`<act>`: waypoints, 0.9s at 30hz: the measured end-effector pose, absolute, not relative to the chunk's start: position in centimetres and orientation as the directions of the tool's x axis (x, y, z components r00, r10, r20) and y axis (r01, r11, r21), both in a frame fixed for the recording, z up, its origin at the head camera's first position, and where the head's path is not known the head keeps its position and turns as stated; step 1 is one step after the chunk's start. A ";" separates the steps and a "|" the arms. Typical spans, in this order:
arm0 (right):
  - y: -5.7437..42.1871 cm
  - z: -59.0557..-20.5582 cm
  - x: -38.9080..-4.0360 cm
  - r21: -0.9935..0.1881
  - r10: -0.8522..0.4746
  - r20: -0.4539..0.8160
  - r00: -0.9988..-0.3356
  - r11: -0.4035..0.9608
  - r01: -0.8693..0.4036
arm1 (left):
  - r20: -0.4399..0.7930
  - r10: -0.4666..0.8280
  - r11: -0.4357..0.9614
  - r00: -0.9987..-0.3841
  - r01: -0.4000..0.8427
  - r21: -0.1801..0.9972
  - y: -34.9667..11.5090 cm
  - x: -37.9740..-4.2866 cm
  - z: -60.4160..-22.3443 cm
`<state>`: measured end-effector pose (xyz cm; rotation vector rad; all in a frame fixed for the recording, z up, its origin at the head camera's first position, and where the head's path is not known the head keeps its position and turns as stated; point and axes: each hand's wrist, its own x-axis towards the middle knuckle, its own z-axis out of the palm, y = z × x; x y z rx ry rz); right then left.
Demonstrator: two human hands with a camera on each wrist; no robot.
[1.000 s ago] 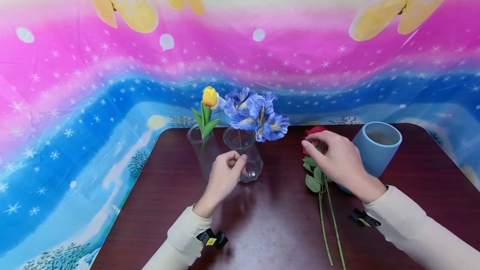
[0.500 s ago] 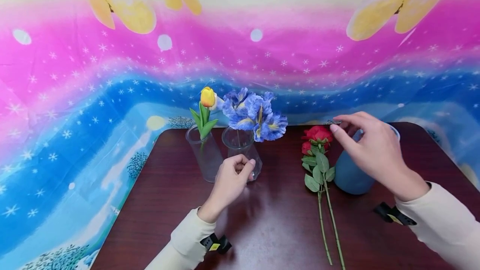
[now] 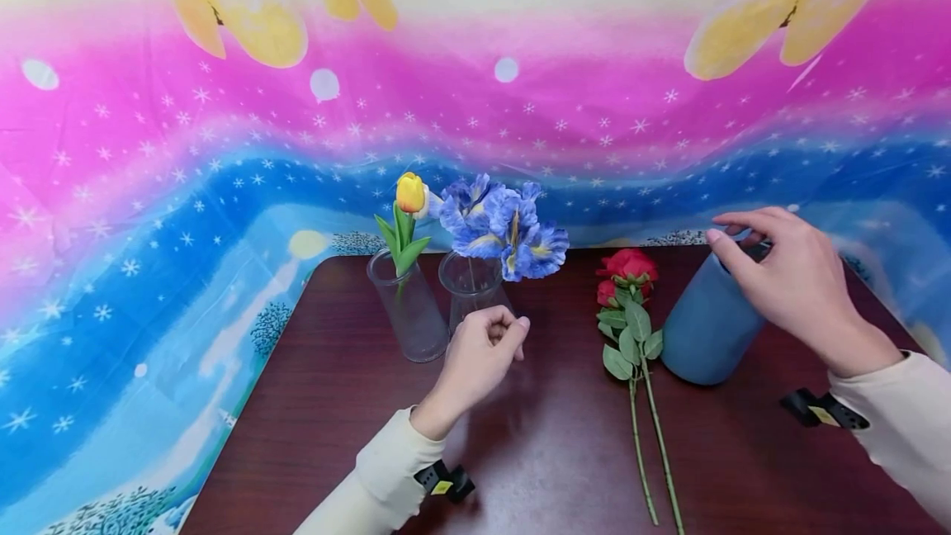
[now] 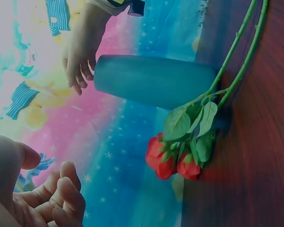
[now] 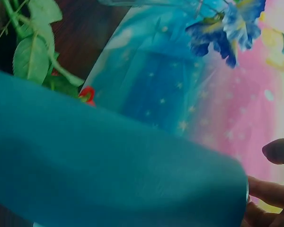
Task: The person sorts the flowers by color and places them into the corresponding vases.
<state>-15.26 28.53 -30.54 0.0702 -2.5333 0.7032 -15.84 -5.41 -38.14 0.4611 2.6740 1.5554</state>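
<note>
Printed backdrop (image 3: 416,48) behind table (image 3: 565,461); glass vases (image 3: 412,324) prop tulip (image 3: 404,229), blue flowers (image 3: 508,225); roses (image 3: 636,329) lie flat, unpropped; left hand (image 3: 483,357) empty, loosely curled; right hand (image 3: 806,283) relaxed at blue vase (image 3: 709,324) rim, contact unclear.

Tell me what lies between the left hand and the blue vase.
Red roses, lying on the tabletop; the head view shows them between the left hand and the blue vase.

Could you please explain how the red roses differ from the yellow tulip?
The red roses lie on the table, while the yellow tulip stands upright in a clear glass vase. The red roses show layered petals; the yellow tulip has a smooth, cupped bloom. Both have green leaves.
</note>
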 end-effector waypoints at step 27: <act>33.9 -31.9 -16.3 -0.434 0.076 0.323 -0.943 0.898 -0.076 | 0.092 0.330 0.473 -0.939 0.250 0.845 -1.8 -16.3 -40.9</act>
